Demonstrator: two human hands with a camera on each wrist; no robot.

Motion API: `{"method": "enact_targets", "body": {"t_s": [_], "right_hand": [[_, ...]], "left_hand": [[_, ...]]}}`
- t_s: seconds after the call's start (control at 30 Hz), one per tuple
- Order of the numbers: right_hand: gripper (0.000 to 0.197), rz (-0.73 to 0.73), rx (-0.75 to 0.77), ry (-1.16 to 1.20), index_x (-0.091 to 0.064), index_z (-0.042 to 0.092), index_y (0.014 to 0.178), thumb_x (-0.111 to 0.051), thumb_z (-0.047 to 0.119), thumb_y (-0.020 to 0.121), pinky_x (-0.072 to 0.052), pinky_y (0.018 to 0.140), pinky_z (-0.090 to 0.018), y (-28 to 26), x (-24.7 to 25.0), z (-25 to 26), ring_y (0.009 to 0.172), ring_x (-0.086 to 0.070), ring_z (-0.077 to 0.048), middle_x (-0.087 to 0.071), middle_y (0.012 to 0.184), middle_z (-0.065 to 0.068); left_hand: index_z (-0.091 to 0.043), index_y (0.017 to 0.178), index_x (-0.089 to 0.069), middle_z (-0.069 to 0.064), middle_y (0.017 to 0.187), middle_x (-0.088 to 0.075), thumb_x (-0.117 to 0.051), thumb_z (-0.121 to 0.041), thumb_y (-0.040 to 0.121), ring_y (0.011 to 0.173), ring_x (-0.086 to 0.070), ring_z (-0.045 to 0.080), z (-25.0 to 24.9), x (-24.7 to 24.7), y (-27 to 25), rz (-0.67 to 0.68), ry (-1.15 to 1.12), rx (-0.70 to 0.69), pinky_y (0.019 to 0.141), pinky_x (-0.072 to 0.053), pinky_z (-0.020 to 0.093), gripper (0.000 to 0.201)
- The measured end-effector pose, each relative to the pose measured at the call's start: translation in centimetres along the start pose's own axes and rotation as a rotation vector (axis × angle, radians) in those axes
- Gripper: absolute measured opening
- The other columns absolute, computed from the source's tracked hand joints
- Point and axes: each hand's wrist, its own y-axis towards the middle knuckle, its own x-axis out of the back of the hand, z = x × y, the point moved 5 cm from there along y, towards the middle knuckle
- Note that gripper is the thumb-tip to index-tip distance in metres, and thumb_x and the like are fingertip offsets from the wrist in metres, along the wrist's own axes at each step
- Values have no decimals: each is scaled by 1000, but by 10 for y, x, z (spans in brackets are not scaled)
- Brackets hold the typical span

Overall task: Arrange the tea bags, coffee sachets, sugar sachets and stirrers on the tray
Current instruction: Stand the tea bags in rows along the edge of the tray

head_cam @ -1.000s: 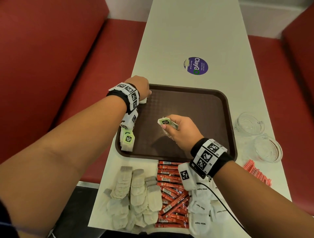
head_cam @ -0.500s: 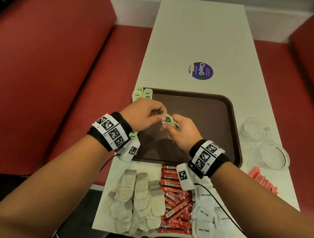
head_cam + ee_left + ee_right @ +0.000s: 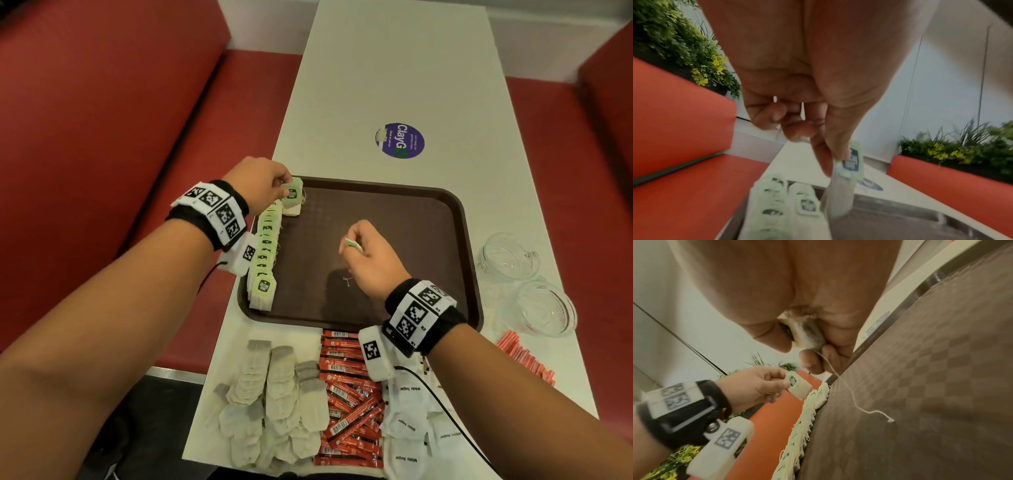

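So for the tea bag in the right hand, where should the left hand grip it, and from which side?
By the green tag poking out past the right hand, pinched flat from the left. The bag itself is buried in the curled fingers, with its string trailing onto the tray.

Open tray floor, crowded edges

Beyond the right hand point(image 3: 371, 258) the brown tray point(image 3: 411, 219) lies bare; a row of tea bags point(image 3: 265, 253) lines its left edge, glass cups point(image 3: 507, 255) stand right.
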Motion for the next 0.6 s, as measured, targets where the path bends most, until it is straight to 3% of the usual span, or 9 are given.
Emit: {"method": "enact_targets", "body": {"t_s": [0.07,0.17,0.27,0.4,0.5,0.6], "right_hand": [[3,13,1,-18,-49,16,89,-49,18,92,-52,63,-51,-1,0,-1,63,-51,-20,-57,73,-5],[5,21,-4,-6,-50,22,84,-51,19,89,-53,65,-51,-1,-1,-1,63,-54,-23,-57,69,-2],[8,32,-16,-6,-52,20,86,-52,15,91,-54,64,-48,-3,0,1,63,-58,-22,-61,67,-4],[9,29,-20,3,-53,20,86,-53,12,90,-55,65,-52,-4,4,1,62,-60,-26,-65,69,-8],[6,6,4,-10,-55,26,84,-56,20,86,-57,68,-55,-4,3,2,72,-64,-37,-67,77,-12],[9,-12,23,-8,-58,27,85,-61,21,91,-59,69,-53,-4,3,4,72,-67,-31,-68,78,-7]], "left_hand": [[-25,114,-68,-5,100,-67,-65,-32,94,93,-61,17,6,-11,14,108,79,33,82,-50,32,21],[-24,117,-69,0,111,-69,-67,-34,93,99,-62,20,9,-29,31,174,136,48,86,-52,33,26],[-22,117,-70,1,114,-69,-67,-33,93,105,-62,23,12,-38,42,166,161,75,89,-53,36,27],[-27,112,-70,0,117,-66,-75,-38,86,108,-61,23,13,-42,52,118,140,164,88,-53,36,29],[-24,109,-65,2,110,-63,-73,-43,84,104,-61,26,9,-44,52,72,118,201,84,-52,36,33],[-17,101,-62,3,99,-64,-66,-52,85,90,-61,26,0,-52,48,107,195,169,74,-50,34,38]]}}
